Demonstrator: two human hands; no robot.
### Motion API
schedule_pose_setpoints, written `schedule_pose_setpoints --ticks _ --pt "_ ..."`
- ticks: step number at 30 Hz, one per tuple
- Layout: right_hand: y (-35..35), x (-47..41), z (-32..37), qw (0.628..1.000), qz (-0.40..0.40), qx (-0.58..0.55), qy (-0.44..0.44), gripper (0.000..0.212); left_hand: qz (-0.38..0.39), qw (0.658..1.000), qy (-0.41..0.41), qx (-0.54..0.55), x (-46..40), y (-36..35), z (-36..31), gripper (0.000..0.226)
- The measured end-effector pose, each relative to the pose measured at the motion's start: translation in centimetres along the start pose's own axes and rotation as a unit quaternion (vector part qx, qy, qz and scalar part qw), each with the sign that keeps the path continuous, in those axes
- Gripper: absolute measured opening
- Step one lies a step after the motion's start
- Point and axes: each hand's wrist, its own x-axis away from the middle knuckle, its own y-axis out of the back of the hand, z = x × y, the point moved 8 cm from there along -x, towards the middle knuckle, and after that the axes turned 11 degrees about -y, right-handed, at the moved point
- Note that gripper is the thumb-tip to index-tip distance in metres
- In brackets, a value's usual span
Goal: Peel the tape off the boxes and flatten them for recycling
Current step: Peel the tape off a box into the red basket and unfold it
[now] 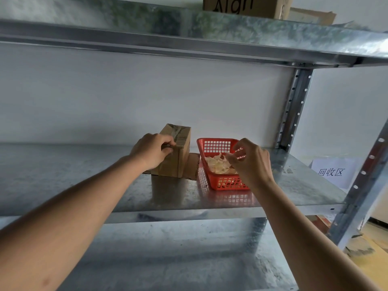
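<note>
A small brown cardboard box stands upright on the middle metal shelf, with tape across its top. My left hand grips its near upper corner, fingers curled over the edge. Beneath and behind the box lies a flattened piece of cardboard. To the right sits a red plastic basket holding a pile of crumpled clear tape. My right hand hovers over the basket with fingers bent and tips close together; whether it pinches a strip of tape I cannot tell.
A galvanised upper shelf carries a cardboard box printed with letters. A perforated steel upright stands at the right rear. A white paper label with characters lies on the shelf's right end. Another shelf sits below.
</note>
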Motion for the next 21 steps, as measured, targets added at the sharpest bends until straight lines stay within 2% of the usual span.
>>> schedule_pose_setpoints --ticks 4,6,10,13,17,21 --pt "-0.4 0.1 -0.4 0.999 0.016 0.039 -0.002 0.014 -0.004 1.000 0.001 -0.003 0.2 0.1 -0.1 0.020" --pt "-0.4 0.0 -0.9 0.999 0.021 0.041 -0.021 0.029 -0.004 1.000 0.000 -0.002 0.3 0.2 -0.2 0.020" --pt "-0.5 -0.2 -1.0 0.999 0.042 0.013 -0.022 0.072 0.000 1.000 0.001 -0.008 0.5 0.3 -0.6 0.021" --pt "-1.0 0.0 -0.6 0.998 0.067 -0.009 -0.003 0.089 0.003 1.000 0.005 -0.013 0.6 0.4 -0.8 0.022" --pt "-1.9 0.1 0.1 0.992 0.119 -0.029 0.031 0.081 0.007 1.000 0.010 -0.024 0.5 0.7 -1.3 0.019" --pt "-2.4 0.1 0.9 0.978 0.191 0.005 0.077 0.071 0.006 0.999 0.016 -0.029 0.5 0.9 -1.6 0.017"
